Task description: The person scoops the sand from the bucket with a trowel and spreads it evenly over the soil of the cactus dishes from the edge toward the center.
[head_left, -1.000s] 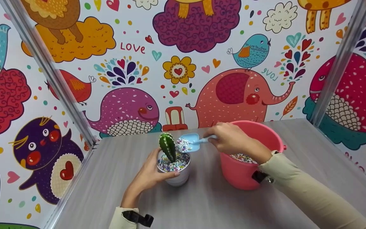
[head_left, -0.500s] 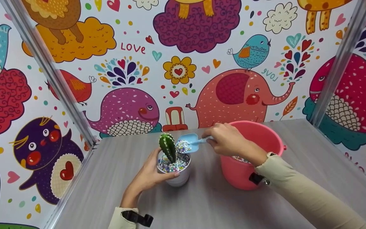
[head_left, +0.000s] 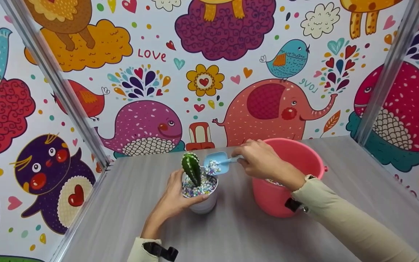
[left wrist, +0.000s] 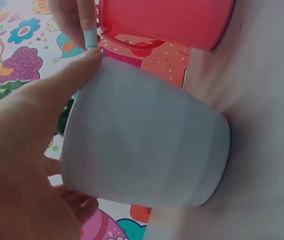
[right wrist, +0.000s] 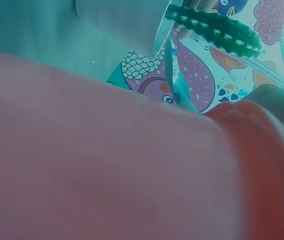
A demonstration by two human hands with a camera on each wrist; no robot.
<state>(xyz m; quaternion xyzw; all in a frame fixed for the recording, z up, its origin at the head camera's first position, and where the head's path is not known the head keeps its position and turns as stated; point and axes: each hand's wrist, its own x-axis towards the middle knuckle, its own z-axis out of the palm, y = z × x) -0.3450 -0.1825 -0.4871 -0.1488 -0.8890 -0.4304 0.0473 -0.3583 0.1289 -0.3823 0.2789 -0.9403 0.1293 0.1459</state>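
A green cactus (head_left: pixel 192 168) stands in a white pot (head_left: pixel 205 206), among small multicoloured beads (head_left: pixel 199 189) that fill it near the rim. My left hand (head_left: pixel 175 198) grips the pot at its rim, thumb on the near side and fingers on the left. My right hand (head_left: pixel 258 158) holds a light-blue scoop (head_left: pixel 222 158) by its handle. Some beads lie at the scoop's front, which is over the pot's back right rim beside the cactus. In the left wrist view, the pot's plain side (left wrist: pixel 147 135) hides most of the plant. In the right wrist view, the scoop (right wrist: pixel 178 82) shows edge-on.
A pink bucket (head_left: pixel 273 200) with more beads inside stands to the right, under my right forearm. The grey wood-grain table (head_left: pixel 227 236) carries both containers. Behind it rises a wall with printed cartoon animals (head_left: pixel 267 109), with metal posts (head_left: pixel 387 72) at its corners.
The scoop dips and comes back slightly right over the pot, with fewer beads in it. Beads now cover the pot's back right part. My left hand shifts a little to the right along the rim.
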